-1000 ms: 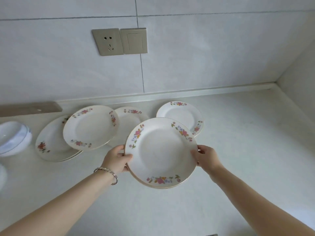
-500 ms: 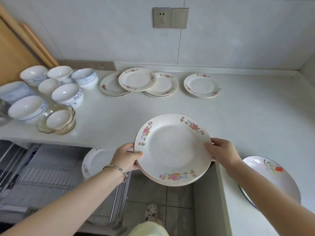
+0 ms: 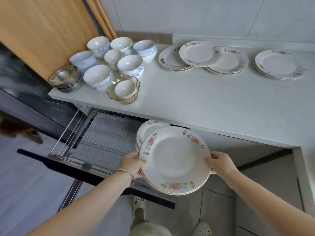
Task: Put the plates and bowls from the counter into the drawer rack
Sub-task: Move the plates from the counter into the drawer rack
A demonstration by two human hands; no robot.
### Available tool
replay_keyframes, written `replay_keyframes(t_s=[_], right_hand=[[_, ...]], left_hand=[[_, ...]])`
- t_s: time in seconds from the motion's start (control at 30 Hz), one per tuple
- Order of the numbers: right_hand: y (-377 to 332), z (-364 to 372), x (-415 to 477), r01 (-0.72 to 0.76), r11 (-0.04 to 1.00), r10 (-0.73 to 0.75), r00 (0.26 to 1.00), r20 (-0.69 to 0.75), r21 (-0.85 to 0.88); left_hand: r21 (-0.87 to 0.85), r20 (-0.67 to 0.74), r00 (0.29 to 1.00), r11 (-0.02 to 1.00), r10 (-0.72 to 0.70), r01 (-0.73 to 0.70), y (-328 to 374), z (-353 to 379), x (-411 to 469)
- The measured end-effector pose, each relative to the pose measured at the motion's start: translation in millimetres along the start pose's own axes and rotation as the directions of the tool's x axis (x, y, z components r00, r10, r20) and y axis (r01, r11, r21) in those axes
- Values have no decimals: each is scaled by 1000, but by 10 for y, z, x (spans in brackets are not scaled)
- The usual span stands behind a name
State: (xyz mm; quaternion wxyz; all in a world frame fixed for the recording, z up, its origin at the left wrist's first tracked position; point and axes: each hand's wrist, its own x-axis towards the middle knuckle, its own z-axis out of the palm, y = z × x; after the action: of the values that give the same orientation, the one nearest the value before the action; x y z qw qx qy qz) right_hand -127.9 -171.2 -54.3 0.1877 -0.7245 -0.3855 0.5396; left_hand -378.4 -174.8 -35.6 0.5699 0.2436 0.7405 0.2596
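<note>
Left hand (image 3: 134, 165) and right hand (image 3: 219, 163) grip opposite rims of a stack of white floral-edged ceramic plates (image 3: 175, 160), fingers (image 3: 141, 161) curled round it. It hangs above the open steel-wire drawer rack (image 3: 102, 140).

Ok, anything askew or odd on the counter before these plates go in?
One floral plate lies askew, bridging the left stack and the middle stack at the back of the counter. A small white bowl sits inside the amber glass bowl. No chips or spills visible.

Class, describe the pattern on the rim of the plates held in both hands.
The held cream plates carry pink floral sprays around the rim; head view.
</note>
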Motion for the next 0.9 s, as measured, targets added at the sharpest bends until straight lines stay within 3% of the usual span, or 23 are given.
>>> replay_keyframes(t_s=[0.2,0.37,0.63,0.9], right_hand=[[-98,1200,457,-167,981,170,985,-18,102],[-58,1935,916,-324,929,342,937,-78,181],[242,2405,1604,-420,886,457,860,-225,195],[350,2657,2076,-417,857,510,767,-389,302]], left_hand=[[166,-30,998,985,-50,54,-101,-846,1003],[376,16,996,923,-90,77,-144,-1115,1894],[650,103,994,759,-47,-32,-394,-874,3088],[722,166,984,672,63,-165,-180,-510,3790]])
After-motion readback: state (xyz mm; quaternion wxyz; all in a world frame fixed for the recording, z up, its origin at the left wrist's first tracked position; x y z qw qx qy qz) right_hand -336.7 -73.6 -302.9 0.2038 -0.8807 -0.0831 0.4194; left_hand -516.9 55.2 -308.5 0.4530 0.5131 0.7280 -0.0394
